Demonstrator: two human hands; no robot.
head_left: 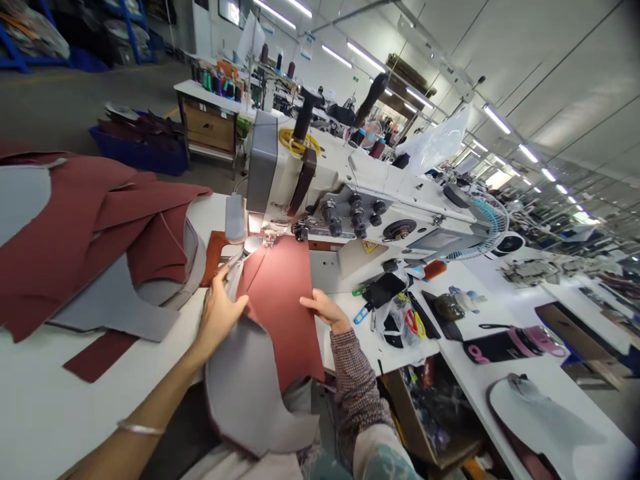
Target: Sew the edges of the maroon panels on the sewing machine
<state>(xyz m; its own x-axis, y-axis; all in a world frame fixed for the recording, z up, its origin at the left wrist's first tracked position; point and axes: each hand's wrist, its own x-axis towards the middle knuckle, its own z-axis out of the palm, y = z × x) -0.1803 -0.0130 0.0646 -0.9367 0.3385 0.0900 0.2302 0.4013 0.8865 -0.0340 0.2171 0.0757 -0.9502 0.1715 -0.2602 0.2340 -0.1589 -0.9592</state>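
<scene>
A dark red leather piece (280,300) with a grey backing lies under the presser foot (270,235) of a white sewing machine (350,193). My left hand (217,313) presses on the piece's left edge close to the needle, fingers curled on the material. My right hand (325,308) rests on the piece's right edge, fingers bent over it. The grey underside (250,393) of the piece folds down toward my lap.
A pile of red and grey cut pieces (85,233) fills the table at the left. A loose red strip (100,353) lies near it. Scissors, a black phone and small tools (395,300) sit right of the machine. A pink and black bottle (515,343) lies further right.
</scene>
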